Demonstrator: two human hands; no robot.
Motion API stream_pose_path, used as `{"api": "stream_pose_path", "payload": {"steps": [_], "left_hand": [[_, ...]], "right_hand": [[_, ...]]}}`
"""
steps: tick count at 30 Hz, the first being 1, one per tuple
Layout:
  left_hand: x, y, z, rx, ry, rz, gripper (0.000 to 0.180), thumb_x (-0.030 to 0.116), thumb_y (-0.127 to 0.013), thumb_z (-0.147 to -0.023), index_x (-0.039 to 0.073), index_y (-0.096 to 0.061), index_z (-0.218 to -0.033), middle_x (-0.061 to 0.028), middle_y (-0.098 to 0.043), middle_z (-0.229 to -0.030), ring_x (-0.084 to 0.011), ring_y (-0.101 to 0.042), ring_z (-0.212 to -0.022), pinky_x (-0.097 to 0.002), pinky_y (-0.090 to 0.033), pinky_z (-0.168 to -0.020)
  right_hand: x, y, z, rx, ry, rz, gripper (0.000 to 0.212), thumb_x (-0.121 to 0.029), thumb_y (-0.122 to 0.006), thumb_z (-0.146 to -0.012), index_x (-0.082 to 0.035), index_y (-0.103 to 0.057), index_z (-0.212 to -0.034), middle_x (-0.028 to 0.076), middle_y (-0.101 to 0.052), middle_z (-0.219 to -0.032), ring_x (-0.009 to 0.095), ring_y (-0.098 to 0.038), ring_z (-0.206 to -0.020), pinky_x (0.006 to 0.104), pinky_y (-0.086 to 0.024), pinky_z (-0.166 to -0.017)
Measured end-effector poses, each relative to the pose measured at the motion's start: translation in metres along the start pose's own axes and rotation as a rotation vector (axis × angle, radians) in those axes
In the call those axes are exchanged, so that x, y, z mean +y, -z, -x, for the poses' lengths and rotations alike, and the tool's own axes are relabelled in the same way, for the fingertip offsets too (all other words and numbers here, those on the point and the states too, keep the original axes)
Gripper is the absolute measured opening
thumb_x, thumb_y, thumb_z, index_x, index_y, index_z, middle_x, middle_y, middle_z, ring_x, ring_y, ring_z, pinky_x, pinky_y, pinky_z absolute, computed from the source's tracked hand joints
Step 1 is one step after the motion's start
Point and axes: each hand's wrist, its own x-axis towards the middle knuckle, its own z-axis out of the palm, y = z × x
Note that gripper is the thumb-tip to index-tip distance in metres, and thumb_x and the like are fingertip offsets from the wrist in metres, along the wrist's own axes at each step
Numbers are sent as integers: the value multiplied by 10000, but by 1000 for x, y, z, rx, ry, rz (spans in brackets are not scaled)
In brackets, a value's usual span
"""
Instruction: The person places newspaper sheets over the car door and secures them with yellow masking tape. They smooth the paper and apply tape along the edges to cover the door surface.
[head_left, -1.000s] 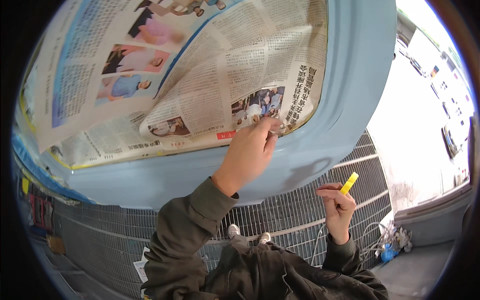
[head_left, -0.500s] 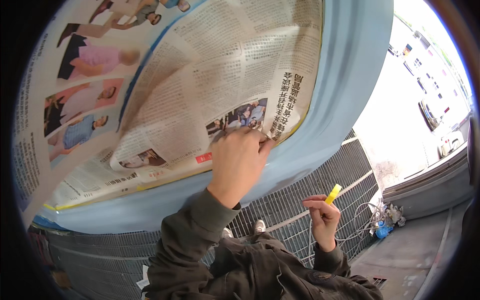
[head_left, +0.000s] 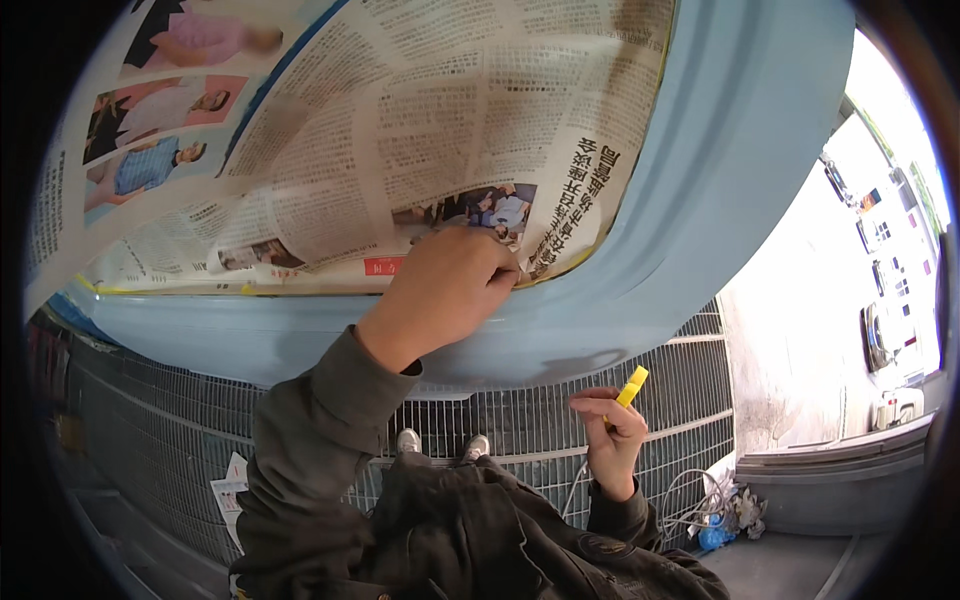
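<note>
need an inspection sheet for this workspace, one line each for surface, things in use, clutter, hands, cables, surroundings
Surface: light-blue panel, curved at its lower right corner, partly covered by newspaper.
Things in use: the newspaper has yellow edging along its lower border; a yellow tape roll is seen nearly edge-on.
Clutter: crumpled blue material on the floor at lower right; white printed paper beside the left sleeve.
Hands: left hand touches the newspaper near its lower right corner, fingertips hidden; right hand holds the tape roll.
Cables: pale looped line near the crumpled material; cable or hose, cannot tell.
Surroundings: metal floor grating; bright area at right.
</note>
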Motion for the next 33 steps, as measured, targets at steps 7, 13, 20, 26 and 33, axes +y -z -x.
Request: {"api": "stream_pose_path", "payload": {"steps": [7, 13, 20, 26, 33], "left_hand": [[-5, 4, 11, -16, -98, 37, 172, 96, -660, -934, -4, -733, -1053, -157, -724, -1066, -363, -687, -932, -420, -544, -837], [16, -11, 29, 228, 35, 265, 245, 70, -687, -930, -5, -702, -1163, -163, -720, -1117, -355, -693, -1019, -402, -559, -888], [22, -21, 27, 208, -83, 195, 281, 34, -664, -922, -7, -678, -1200, -144, -685, -1140, -340, -662, -1040, -405, -538, -907], [21, -22, 22, 175, -104, 161, 263, 23, -652, -917, -14, -676, -1176, -139, -664, -1109, -352, -638, -1023, -417, -525, -901], [12, -19, 27, 192, -101, 281, 408, -21, -657, -886, 14, -609, -1290, -166, -690, -1138, -359, -660, -1037, -431, -535, -879]], "right_hand": [[1, 3, -5, -35, -18, -3, 264, 157, -594, -848, -8, -769, -957, 91, -754, -992, 120, -623, -747, 241, -458, -682], [-2, -5, -9, -21, 22, -2, 201, 132, -621, -864, 7, -761, -933, 83, -753, -960, 80, -554, -695, 232, -410, -647], [-7, -10, -3, -55, -12, 24, 234, 131, -610, -882, -17, -771, -964, 99, -753, -997, 135, -648, -789, 248, -477, -702], [-15, -27, 0, -85, -38, 32, 234, 120, -608, -892, -23, -773, -975, 99, -756, -1009, 154, -669, -807, 263, -502, -720], [-24, -42, 2, -127, -4, 31, 217, 96, -627, -904, -38, -778, -982, 98, -758, -1016, 171, -690, -834, 268, -519, -742]]}}
